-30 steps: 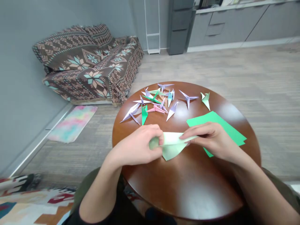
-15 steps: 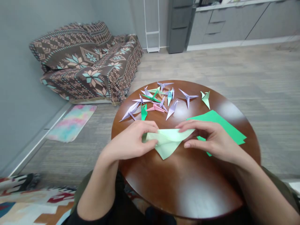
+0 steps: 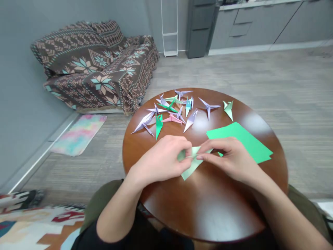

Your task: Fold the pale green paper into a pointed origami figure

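A pale green sheet of origami paper, partly folded, is between my hands above the round table. My left hand is closed, its thumb and fingers pinching the paper near its middle. From the other side, my right hand pinches the paper between thumb and fingertips. The two sets of fingertips nearly meet, and they cover much of the sheet. One pointed corner hangs toward me. Just past my right hand lie green paper sheets, stacked slightly askew.
Several folded paper cranes in purple, green, blue and pink, such as a pink crane, cluster at the far left of the brown table. A light green crane stands farther right. Beyond is a sofa under a patterned cover.
My left hand has moved right, and both hands' fingertips have come together at the paper's middle. The paper's visible part is smaller and narrower.
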Demonstrator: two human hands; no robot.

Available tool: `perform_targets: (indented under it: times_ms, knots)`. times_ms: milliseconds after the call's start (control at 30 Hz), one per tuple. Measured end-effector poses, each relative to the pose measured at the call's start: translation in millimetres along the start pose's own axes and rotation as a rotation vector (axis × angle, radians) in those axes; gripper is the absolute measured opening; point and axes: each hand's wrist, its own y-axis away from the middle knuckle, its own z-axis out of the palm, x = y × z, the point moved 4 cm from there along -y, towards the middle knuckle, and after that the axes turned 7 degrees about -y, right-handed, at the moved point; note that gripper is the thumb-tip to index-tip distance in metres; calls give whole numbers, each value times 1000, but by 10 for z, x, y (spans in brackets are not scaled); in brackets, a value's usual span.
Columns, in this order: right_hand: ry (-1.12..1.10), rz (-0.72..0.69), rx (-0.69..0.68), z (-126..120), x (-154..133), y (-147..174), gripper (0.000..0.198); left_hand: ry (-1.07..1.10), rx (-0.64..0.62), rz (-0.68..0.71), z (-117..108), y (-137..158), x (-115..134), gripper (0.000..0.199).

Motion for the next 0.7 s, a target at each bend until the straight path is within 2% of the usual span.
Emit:
perform_targets:
  times_ms: [133,367,567,700]
  knots:
    - [-45,78,49,-38,22,19,33,41,10,-35,-30,-7,-40,11]
    - [-230,91,81,-80,27,24,25,107,29,-92,-79,40,-202,17]
    - [-171,19,116,-154,16,12,18,85,4,-148,-117,69,-296,15]
    - [-134,-4,32,-103,22,25,13,86,-7,-136,-136,68,-254,13]
